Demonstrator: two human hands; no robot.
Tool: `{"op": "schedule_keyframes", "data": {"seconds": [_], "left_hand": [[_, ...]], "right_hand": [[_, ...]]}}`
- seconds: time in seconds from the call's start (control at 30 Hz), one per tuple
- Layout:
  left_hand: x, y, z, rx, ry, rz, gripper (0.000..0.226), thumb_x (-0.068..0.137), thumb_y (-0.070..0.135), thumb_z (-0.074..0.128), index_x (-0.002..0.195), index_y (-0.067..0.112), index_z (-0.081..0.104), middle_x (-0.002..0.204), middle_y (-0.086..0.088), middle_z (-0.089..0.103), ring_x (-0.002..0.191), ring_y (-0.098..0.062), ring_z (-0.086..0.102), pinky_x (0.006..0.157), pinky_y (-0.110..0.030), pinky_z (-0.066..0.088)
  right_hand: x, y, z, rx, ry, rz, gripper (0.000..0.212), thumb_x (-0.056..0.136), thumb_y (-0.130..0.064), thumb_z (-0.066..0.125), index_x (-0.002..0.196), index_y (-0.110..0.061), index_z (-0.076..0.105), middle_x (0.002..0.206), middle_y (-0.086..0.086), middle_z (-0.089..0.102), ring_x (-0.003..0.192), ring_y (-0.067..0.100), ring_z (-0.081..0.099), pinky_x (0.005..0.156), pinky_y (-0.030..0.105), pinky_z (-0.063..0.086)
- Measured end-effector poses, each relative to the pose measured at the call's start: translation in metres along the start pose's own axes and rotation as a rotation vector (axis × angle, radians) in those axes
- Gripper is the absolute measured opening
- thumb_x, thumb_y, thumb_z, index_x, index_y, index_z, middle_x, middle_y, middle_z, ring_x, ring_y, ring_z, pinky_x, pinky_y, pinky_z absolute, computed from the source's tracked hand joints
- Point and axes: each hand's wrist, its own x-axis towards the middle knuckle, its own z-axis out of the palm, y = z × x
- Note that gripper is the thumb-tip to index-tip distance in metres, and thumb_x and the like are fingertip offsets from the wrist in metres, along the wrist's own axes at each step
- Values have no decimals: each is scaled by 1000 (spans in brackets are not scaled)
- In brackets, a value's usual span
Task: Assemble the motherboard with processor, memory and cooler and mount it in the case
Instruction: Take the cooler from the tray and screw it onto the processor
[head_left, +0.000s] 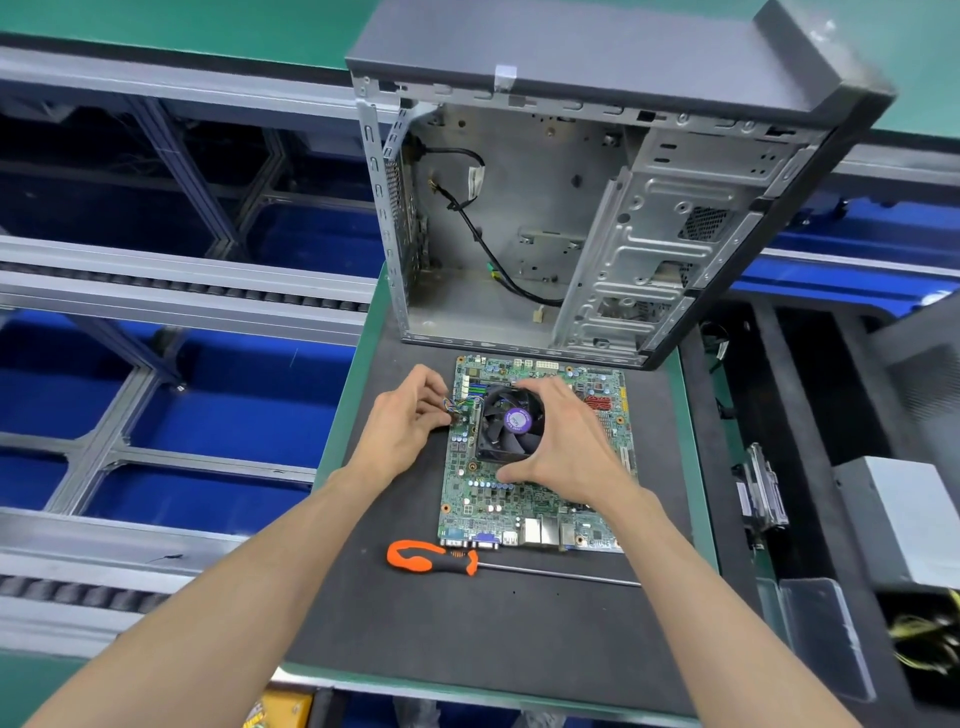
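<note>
A green motherboard (498, 501) lies flat on the dark mat (467, 623). On its upper half sits a black cooler fan (506, 423) with a purple hub label. My right hand (566, 441) wraps the fan's right side, thumb at its near edge and fingers over its far edge. At the board's left edge my left hand (402, 421) pinches the cooler's thin coloured fan wires (453, 406). Behind the board the grey computer case (597, 208) lies open, a black cable trailing inside.
An orange-and-black screwdriver (434, 557) lies on the mat just in front of the board, its shaft pointing right. Blue bins and metal conveyor rails run along the left. Black trays with parts and a grey box (898, 519) stand to the right.
</note>
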Motion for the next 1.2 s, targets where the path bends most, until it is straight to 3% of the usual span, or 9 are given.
{"op": "schedule_keyframes", "data": {"seconds": [0.27, 0.43, 0.5, 0.6, 0.7, 0.8, 1.0, 1.13, 1.2], "left_hand": [[3, 0, 3, 34, -18, 34, 38, 87, 2, 70, 93, 30, 46, 87, 5, 68, 81, -5, 67, 78, -24, 54], [3, 0, 6, 135, -33, 52, 39, 89, 3, 69, 91, 32, 43, 85, 12, 65, 80, 3, 65, 76, -27, 54], [3, 1, 7, 209, -42, 64, 40, 91, 4, 66, 92, 33, 40, 86, 11, 65, 80, -1, 65, 77, -34, 54], [2, 2, 9, 324, -50, 97, 39, 92, 6, 65, 94, 33, 35, 87, 6, 66, 82, -22, 67, 75, -42, 53], [2, 2, 11, 443, -59, 137, 41, 93, 7, 63, 95, 32, 31, 82, 5, 67, 76, -26, 66, 66, -38, 51], [1, 1, 13, 508, -61, 182, 38, 92, 2, 61, 99, 28, 34, 84, 4, 69, 76, -19, 67, 61, -29, 40], [8, 4, 5, 362, -128, 79, 25, 89, 8, 68, 105, 21, 52, 91, 9, 65, 91, -19, 66, 81, -35, 52], [9, 5, -2, 221, -165, 27, 28, 89, 5, 69, 109, 22, 60, 95, 9, 66, 92, -9, 65, 87, -27, 52], [5, 3, -2, 159, -163, 11, 30, 89, 1, 68, 109, 22, 62, 100, 8, 67, 91, -3, 64, 86, -21, 53]], "right_hand": [[3, -1, -2, 12, 12, 5, 104, 46, -47, 96, 134, -24, 45, 122, -10, 47, 103, 11, 49, 84, 26, 40], [1, 1, -3, 4, 7, 12, 107, 48, -48, 96, 138, -23, 43, 123, -9, 46, 103, 10, 47, 85, 27, 40], [0, 1, -2, -6, 1, 13, 107, 49, -48, 95, 138, -22, 42, 123, -9, 46, 102, 10, 47, 84, 27, 40], [-2, 1, -1, 1, -6, 17, 106, 50, -47, 95, 138, -22, 43, 123, -9, 47, 103, 12, 49, 85, 28, 42], [-2, 1, -2, 28, 5, 18, 101, 50, -44, 96, 136, -23, 45, 121, -9, 48, 103, 12, 51, 88, 29, 46], [-2, 3, -3, 56, 13, 14, 98, 51, -41, 96, 134, -22, 48, 123, -7, 51, 107, 15, 53, 92, 33, 47], [-6, 12, -5, 129, 20, 15, 91, 50, -38, 96, 127, -28, 50, 117, -13, 52, 102, 9, 52, 83, 23, 40], [-10, 16, -4, 140, -1, 11, 90, 50, -40, 96, 126, -33, 48, 119, -16, 52, 103, 4, 51, 82, 14, 37], [-11, 17, -3, 139, -8, 15, 91, 50, -40, 96, 127, -33, 48, 120, -15, 53, 106, 7, 53, 84, 18, 40]]}}
